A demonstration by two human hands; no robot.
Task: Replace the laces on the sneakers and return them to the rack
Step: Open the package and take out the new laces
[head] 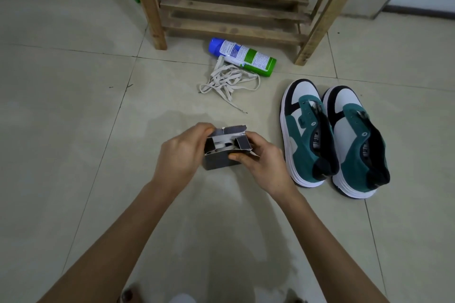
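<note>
Two hands, left hand (181,155) and right hand (258,162), both clamped on one box (219,162); two sneakers (332,135); one spray can (242,56)

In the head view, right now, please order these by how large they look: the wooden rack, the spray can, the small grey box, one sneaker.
1. wooden rack, cropped at the top
2. left sneaker
3. spray can
4. small grey box, partly covered by both hands

Can and box are unsure: the box lies nearer the camera.

Two unlaced teal, white and black sneakers (334,135) side by side on the floor tiles, toes toward the wooden rack (234,7); loose beige laces (227,82) heaped nearby; small grey box (222,152) opened.
</note>
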